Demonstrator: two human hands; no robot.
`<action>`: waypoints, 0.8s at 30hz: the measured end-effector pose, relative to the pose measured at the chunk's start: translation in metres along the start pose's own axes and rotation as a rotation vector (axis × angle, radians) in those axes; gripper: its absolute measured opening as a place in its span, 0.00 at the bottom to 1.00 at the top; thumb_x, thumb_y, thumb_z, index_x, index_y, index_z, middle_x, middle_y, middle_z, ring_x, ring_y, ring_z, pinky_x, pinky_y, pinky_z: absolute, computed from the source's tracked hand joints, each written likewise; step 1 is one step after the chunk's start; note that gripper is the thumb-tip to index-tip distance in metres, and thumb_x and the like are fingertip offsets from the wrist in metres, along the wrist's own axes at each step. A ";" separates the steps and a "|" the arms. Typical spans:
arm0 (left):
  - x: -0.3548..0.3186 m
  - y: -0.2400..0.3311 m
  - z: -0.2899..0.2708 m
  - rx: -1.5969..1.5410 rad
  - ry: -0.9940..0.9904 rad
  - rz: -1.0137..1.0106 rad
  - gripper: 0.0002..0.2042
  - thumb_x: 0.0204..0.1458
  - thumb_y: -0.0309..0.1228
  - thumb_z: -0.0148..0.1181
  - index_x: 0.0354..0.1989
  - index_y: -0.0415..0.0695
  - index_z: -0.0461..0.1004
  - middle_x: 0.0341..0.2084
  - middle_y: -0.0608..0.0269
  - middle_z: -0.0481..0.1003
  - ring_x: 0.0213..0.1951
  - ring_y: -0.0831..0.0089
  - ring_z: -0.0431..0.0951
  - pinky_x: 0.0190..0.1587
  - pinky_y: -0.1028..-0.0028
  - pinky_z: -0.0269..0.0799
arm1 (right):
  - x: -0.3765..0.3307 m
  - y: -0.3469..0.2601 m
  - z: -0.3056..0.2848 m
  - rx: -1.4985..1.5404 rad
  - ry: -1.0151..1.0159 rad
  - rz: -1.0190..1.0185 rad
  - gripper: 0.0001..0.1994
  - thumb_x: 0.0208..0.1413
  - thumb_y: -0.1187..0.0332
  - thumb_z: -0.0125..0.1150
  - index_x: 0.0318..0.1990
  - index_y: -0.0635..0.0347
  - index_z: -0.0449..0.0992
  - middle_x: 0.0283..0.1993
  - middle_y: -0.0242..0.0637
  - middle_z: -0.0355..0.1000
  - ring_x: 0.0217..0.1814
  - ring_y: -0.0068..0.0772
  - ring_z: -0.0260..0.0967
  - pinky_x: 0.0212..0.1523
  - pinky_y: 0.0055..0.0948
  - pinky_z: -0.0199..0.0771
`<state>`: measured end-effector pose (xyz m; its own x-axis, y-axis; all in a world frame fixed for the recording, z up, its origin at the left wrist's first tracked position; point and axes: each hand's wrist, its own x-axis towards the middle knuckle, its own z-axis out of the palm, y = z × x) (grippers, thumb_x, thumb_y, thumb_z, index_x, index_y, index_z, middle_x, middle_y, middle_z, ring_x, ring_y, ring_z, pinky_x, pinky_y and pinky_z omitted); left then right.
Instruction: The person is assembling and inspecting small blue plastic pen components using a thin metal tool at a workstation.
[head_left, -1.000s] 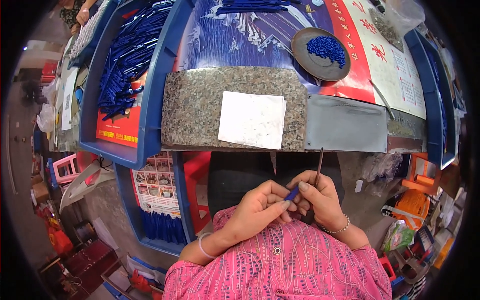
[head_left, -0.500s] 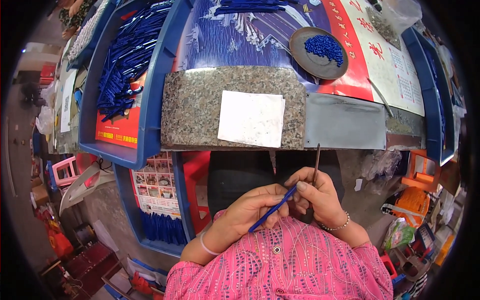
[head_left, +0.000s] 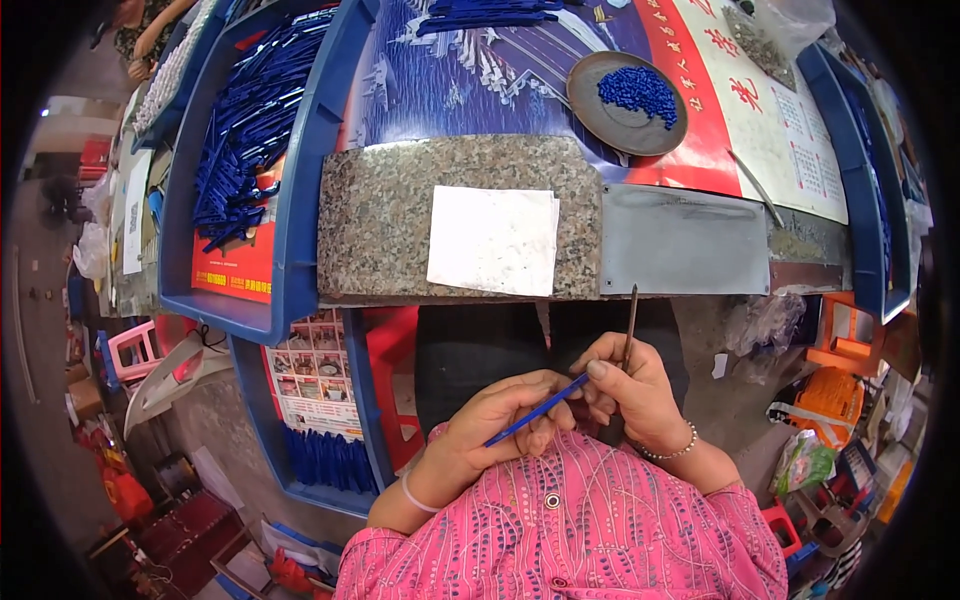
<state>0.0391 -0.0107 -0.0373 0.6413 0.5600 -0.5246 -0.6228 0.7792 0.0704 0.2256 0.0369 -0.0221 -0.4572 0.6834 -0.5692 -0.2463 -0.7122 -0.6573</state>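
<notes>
In front of my pink patterned shirt, a slim blue stick (head_left: 528,414) lies slantwise across both hands. My left hand (head_left: 487,425) is closed around its middle, palm partly up. At the stick's upper right end, the thumb and fingers of my right hand (head_left: 645,395) pinch it. A thin dark pointed tool (head_left: 632,322) also stands in my right hand, tip up, its lower part hidden by the fingers. What the stick's pinched end looks like is covered. Beyond the hands, a white folded sheet (head_left: 493,242) rests on a speckled stone slab (head_left: 375,215).
A blue tray (head_left: 295,240) of many blue sticks stands at the left, with another blue bin (head_left: 262,425) lower down. A round brown dish (head_left: 590,100) holds small blue beads (head_left: 638,92). A grey metal plate (head_left: 685,245) adjoins the slab. Another blue tray (head_left: 895,295) stands at the right.
The blue stick's lower left end has risen a little, and the stick lies flatter. My left hand has shifted slightly with it. My right hand keeps its hold on the tool.
</notes>
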 end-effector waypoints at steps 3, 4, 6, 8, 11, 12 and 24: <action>-0.001 -0.003 -0.014 -0.131 -0.114 0.051 0.23 0.57 0.43 0.43 0.53 0.36 0.58 0.38 0.44 0.71 0.29 0.68 0.76 0.31 0.74 0.75 | -0.001 0.001 -0.001 -0.025 0.012 -0.033 0.08 0.53 0.69 0.55 0.33 0.66 0.69 0.19 0.35 0.66 0.13 0.15 0.54 0.13 0.15 0.58; -0.001 -0.005 -0.018 -0.324 -0.263 0.074 0.30 0.55 0.50 0.44 0.56 0.36 0.54 0.44 0.40 0.68 0.35 0.64 0.76 0.36 0.69 0.75 | -0.001 0.001 -0.001 -0.024 0.011 -0.034 0.08 0.53 0.69 0.55 0.33 0.66 0.69 0.19 0.35 0.66 0.13 0.15 0.54 0.13 0.15 0.58; -0.003 -0.009 -0.016 -0.389 -0.323 0.143 0.36 0.51 0.56 0.44 0.58 0.36 0.52 0.47 0.38 0.65 0.39 0.62 0.74 0.39 0.66 0.75 | -0.002 0.000 0.001 -0.002 0.021 -0.031 0.08 0.54 0.69 0.55 0.33 0.65 0.68 0.19 0.35 0.66 0.12 0.15 0.54 0.12 0.16 0.58; -0.003 -0.016 -0.020 -0.429 -0.426 0.227 0.48 0.40 0.67 0.46 0.60 0.38 0.49 0.52 0.38 0.60 0.46 0.58 0.70 0.42 0.61 0.73 | -0.002 0.000 0.002 -0.001 0.020 -0.031 0.07 0.54 0.69 0.55 0.33 0.65 0.68 0.19 0.36 0.67 0.12 0.15 0.54 0.12 0.15 0.58; -0.001 -0.025 -0.013 -0.247 -0.446 0.383 0.51 0.37 0.70 0.45 0.60 0.39 0.48 0.51 0.41 0.61 0.45 0.60 0.71 0.42 0.62 0.73 | -0.002 -0.001 0.000 0.046 -0.007 -0.035 0.07 0.55 0.70 0.53 0.33 0.65 0.67 0.21 0.37 0.68 0.13 0.15 0.55 0.13 0.15 0.58; -0.002 -0.030 -0.010 -0.238 -0.332 0.387 0.53 0.32 0.74 0.43 0.59 0.40 0.52 0.50 0.43 0.63 0.42 0.61 0.71 0.41 0.60 0.71 | -0.003 -0.001 0.000 0.093 -0.031 -0.039 0.06 0.56 0.71 0.52 0.34 0.66 0.67 0.22 0.37 0.69 0.14 0.16 0.57 0.14 0.15 0.58; -0.014 -0.012 0.014 0.573 0.282 0.528 0.12 0.56 0.30 0.47 0.43 0.34 0.68 0.20 0.63 0.70 0.20 0.79 0.66 0.24 0.84 0.62 | -0.010 0.007 0.004 -0.115 -0.210 0.056 0.08 0.57 0.69 0.51 0.37 0.65 0.65 0.24 0.37 0.70 0.16 0.13 0.57 0.17 0.13 0.57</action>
<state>0.0441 -0.0238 -0.0193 0.1444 0.8603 -0.4889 -0.4367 0.4988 0.7487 0.2253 0.0240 -0.0193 -0.6379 0.5864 -0.4992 -0.1219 -0.7169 -0.6864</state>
